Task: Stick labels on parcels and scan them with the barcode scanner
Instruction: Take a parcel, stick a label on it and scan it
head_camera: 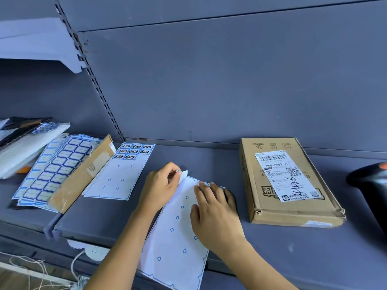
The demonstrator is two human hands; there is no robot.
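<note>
Label (pixel 184 174) corner lifted off sheet (pixel 173 237): peeling step. Left hand (pixel 161 185) fingers pinch label; right hand (pixel 215 214) fingers released, flat, pinning sheet. Next, probably: pull free, press onto parcel (pixel 293 206).

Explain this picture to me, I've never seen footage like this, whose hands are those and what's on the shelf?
No machine here: a person wears a camera on the head, so this one picture looks down at their own hands. The left hand pinches a white label at the top corner of a label sheet, while the right hand lies flat on that sheet. To the right on the grey shelf lies a cardboard parcel with a shipping label; the dark device at the edge is probably the barcode scanner. To the left lie another sheet with a few labels on it and a stack of blue label sheets.
</note>
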